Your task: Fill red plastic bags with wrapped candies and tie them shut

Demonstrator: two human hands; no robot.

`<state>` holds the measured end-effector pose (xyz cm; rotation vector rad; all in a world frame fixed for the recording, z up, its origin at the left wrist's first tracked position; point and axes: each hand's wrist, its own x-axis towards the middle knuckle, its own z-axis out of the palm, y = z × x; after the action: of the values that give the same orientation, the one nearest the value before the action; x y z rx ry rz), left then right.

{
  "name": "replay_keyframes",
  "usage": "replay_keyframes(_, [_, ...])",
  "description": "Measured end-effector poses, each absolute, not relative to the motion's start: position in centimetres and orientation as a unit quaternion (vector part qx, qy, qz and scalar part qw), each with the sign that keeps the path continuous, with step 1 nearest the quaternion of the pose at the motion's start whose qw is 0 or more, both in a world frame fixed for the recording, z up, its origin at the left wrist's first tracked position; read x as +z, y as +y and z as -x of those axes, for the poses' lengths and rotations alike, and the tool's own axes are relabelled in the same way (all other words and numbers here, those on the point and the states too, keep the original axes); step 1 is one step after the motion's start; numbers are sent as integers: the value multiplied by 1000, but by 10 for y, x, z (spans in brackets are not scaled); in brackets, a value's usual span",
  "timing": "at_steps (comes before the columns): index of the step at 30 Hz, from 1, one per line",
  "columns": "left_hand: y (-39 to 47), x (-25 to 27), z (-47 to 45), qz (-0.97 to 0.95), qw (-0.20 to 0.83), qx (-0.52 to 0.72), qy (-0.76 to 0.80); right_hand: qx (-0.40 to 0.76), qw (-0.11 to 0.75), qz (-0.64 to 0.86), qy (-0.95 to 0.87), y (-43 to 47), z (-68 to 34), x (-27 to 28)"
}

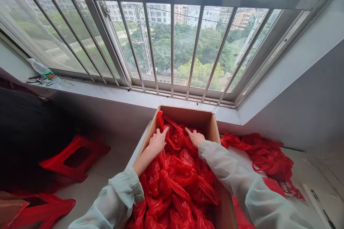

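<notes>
- Head view, largest entry: one barred window, far side, above a white sill.
- One cardboard box, top open, near side of the sill, long axis running near to far.
- One heap of red plastic bags, inside that box; we record it beneath and between both hands, most of it on their near side.
- One loose pile of red plastic, outside the box, right.
- One right hand, far right of the heap: forefinger extended left, other fingers curled; we cannot tell whether they pinch plastic.
- One left hand, far left, about equally near the bags between: forefinger straight, remaining fingers loosely bent; we cannot confirm any grasp.
</notes>
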<state>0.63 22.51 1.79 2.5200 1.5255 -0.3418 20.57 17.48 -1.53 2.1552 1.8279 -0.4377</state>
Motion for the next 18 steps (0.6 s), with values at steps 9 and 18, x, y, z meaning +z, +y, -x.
replay_keyframes(9, [258,-24,-35,-815,155,-95,550,-131,95,-712,683,181,-183,-19])
replay_keyframes(18, [275,-19,-76,-855,182,36,484,-111,28,-798,592,187,-203,28])
